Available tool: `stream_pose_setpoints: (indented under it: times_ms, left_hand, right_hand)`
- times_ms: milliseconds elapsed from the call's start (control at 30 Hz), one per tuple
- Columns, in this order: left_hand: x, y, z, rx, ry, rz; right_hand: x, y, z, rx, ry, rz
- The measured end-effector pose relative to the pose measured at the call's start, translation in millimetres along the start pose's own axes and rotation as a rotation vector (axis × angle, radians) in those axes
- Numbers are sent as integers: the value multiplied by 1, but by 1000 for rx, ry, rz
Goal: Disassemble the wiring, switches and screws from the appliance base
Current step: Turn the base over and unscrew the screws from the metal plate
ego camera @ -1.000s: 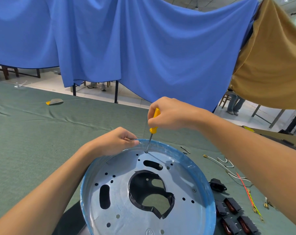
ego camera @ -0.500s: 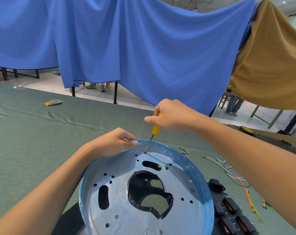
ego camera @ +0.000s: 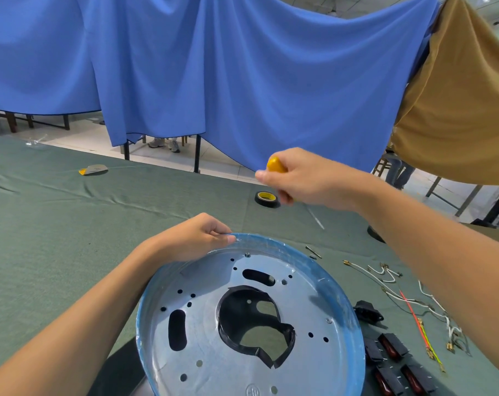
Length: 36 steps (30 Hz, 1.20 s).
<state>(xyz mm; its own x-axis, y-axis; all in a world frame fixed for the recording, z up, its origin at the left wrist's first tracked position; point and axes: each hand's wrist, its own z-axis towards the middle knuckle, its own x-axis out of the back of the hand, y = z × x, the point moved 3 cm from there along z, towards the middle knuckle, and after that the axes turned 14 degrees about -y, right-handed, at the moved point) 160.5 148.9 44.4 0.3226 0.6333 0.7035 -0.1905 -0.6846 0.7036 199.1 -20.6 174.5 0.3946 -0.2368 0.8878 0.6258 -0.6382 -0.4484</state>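
Note:
The round metal appliance base [ego camera: 314,307], rimmed in blue film, fills the lower middle of the view, with a black-edged cut-out at its centre. My left hand [ego camera: 195,238] grips its far rim. A small screw [ego camera: 247,254] sits in the plate just beside that hand. My right hand [ego camera: 305,178] is raised above the table behind the base and holds a yellow-handled screwdriver [ego camera: 274,164], whose thin shaft points down to the right. Loose wires [ego camera: 385,274] with brass terminals and black rocker switches [ego camera: 392,345] lie to the right of the base.
The table carries a green cloth [ego camera: 57,238]. A roll of black tape [ego camera: 267,199] lies behind the base and a yellow-grey scrap [ego camera: 92,169] at far left. Two loose screws [ego camera: 313,251] rest by the rim. Blue and brown cloths hang at the back.
My right hand has lifted the screwdriver off the screw at the far edge of the plate and swung it up and to the right. My left hand keeps its hold on the rim.

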Motion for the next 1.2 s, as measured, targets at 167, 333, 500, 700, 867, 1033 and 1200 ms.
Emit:
stream_pose_setpoints:
  times_ms: [167, 333, 500, 700, 867, 1033, 1200]
  left_hand:
    - [0, 1, -1, 6, 0, -10]
    - [0, 1, -1, 5, -2, -2]
    - [0, 3, -2, 9, -1, -16]
    - [-1, 3, -1, 16, 23, -15]
    - [0, 4, -1, -1, 15, -21]
    - [-1, 2, 0, 2, 18, -23]
    - [-1, 2, 0, -7, 17, -28]
  right_hand:
    - [-24, 5, 3, 17, 45, -81]
    - [-12, 7, 3, 126, 287, 436]
    - [-23, 6, 5, 79, 131, -72]
    - [-70, 13, 12, -96, -168, -399]
    - [-82, 18, 15, -124, -97, -493]
    - [-88, 17, 19, -134, -67, -522]
    - [-91, 13, 22, -170, -72, -489]
